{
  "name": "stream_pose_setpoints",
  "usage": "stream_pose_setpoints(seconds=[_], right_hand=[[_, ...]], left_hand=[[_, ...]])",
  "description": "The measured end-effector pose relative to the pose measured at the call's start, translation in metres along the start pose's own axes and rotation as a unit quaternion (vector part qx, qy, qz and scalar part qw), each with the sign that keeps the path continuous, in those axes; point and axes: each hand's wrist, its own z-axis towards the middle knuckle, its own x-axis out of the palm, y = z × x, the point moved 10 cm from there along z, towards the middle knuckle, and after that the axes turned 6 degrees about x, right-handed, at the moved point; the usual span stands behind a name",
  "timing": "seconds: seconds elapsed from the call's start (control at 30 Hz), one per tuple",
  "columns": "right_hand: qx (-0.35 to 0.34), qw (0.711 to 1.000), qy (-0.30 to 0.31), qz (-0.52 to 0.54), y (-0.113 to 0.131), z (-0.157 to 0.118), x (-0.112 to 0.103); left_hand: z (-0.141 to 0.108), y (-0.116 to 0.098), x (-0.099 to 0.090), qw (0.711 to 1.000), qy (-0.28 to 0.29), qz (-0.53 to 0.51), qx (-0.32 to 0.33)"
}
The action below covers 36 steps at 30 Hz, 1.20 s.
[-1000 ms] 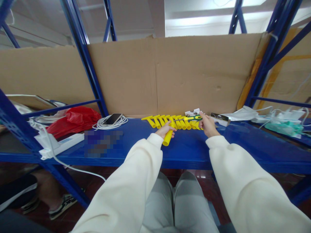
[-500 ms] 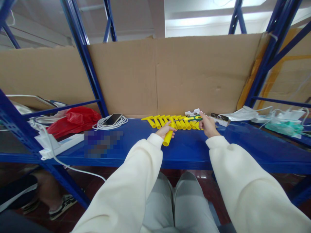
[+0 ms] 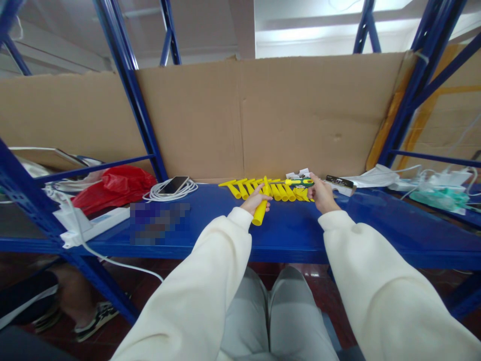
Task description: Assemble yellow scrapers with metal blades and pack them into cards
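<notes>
My left hand (image 3: 256, 201) is closed around a yellow T-shaped piece (image 3: 259, 215), its round open end pointing toward me over the blue shelf. In my right hand (image 3: 320, 194) is a green and yellow screwdriver (image 3: 298, 183), held level with its shaft pointing left at the upper part of the yellow piece. Whether the tip touches it is too small to tell. Behind my hands lies a row of several similar yellow pieces (image 3: 235, 190) along the back of the shelf.
A phone (image 3: 175, 185) rests on a coiled white cable (image 3: 190, 188) at left, near a red bag (image 3: 120, 185) and a white power strip (image 3: 108, 220). A black box (image 3: 340, 181) lies right of my right hand. Cardboard (image 3: 300, 115) stands behind. A person's leg shows lower left.
The upper end of the held yellow piece has tilted up a little in my left hand. My right hand with the screwdriver has barely moved.
</notes>
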Motion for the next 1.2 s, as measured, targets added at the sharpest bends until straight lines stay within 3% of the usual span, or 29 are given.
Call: stream_pose_setpoints(seconds=[0.23, 0.7, 1.2], right_hand=[[0.020, 0.999, 0.025, 0.002, -0.003, -0.001, 0.004], [0.107, 0.992, 0.064, -0.021, -0.017, -0.008, 0.015], [0.124, 0.982, 0.138, -0.023, -0.021, -0.018, 0.033]], left_hand=[[-0.003, -0.012, 0.000, 0.999, -0.011, -0.006, 0.041], [0.003, -0.011, -0.012, 0.997, -0.048, -0.028, 0.054], [0.006, -0.011, -0.020, 0.995, -0.072, -0.016, 0.063]])
